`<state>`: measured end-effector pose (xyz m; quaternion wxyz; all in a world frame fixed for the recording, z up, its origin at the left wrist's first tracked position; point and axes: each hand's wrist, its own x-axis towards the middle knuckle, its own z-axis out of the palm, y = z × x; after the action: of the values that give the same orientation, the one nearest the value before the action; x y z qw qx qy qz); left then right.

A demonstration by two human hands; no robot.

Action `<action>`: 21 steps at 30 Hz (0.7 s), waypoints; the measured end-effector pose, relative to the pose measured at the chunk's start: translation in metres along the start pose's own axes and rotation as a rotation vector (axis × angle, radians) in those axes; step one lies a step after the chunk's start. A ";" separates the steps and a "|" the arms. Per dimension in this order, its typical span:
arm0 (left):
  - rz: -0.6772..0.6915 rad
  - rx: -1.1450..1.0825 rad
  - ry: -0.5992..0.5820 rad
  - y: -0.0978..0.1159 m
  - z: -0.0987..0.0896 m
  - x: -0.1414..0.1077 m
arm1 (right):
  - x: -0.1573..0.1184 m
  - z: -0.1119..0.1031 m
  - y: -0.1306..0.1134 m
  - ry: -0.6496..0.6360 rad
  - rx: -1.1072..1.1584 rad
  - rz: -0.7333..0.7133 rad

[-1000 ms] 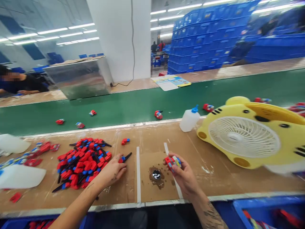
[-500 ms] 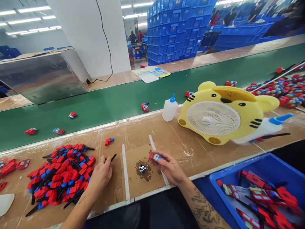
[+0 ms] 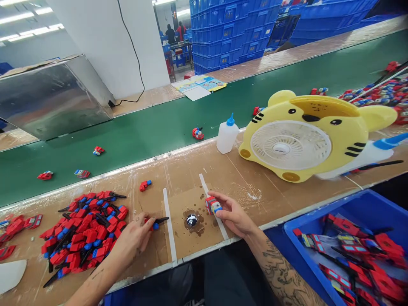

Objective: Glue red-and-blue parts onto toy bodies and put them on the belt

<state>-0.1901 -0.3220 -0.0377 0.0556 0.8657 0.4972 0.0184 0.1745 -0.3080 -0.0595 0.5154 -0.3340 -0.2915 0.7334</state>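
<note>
My left hand (image 3: 135, 233) is closed on a red and blue plastic toy part with a black rod (image 3: 162, 220), which sticks out past the fingertips to the right. A large heap of similar red, blue and black parts (image 3: 84, 231) lies just left of that hand. In my right hand (image 3: 236, 216), a small red toy body with white and blue sections (image 3: 213, 205) is pinched between thumb and fingers. Between the hands is a small round dark puddle of shiny liquid (image 3: 191, 219), ringed by wet spots on cardboard between two white tape strips.
A white squeeze bottle with blue tip (image 3: 227, 137) and a yellow animal-faced fan (image 3: 295, 140) stand behind my right hand. The green conveyor belt (image 3: 153, 131) carries scattered toy pieces. A blue bin (image 3: 295, 238) of red parts is at the lower right.
My left hand has moved slightly right, and more of its part shows, the black rod now pointing sideways. The toy body in my right hand has turned. The camera view has shifted.
</note>
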 end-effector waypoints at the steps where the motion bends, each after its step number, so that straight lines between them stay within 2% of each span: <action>1: 0.024 -0.034 0.031 0.006 -0.008 0.007 | 0.000 0.000 0.000 -0.012 0.005 0.016; 4: 0.254 -0.110 0.096 0.034 -0.030 0.027 | -0.001 0.000 0.002 0.004 0.017 0.010; 7: 0.546 -0.115 0.055 0.064 -0.041 0.044 | -0.002 0.000 0.005 0.036 0.024 -0.018; 9: 0.620 -0.107 0.036 0.076 -0.044 0.053 | -0.003 0.001 0.006 0.040 0.020 -0.023; 12: 0.640 -0.069 0.005 0.080 -0.043 0.061 | -0.005 0.001 0.007 0.030 0.016 -0.026; 16: 0.653 -0.050 -0.053 0.076 -0.039 0.063 | -0.005 0.002 0.008 0.024 0.049 -0.011; 18: 0.609 -0.111 -0.042 0.073 -0.035 0.061 | -0.004 0.003 0.010 0.025 0.041 -0.011; 21: 0.446 -0.353 0.065 0.073 -0.027 0.059 | -0.002 0.007 0.012 -0.018 0.017 -0.041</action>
<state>-0.0998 -0.3054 -0.0039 0.1843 0.9295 0.2852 0.1442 0.1632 -0.3143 -0.0642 0.5307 -0.3167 -0.2966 0.7280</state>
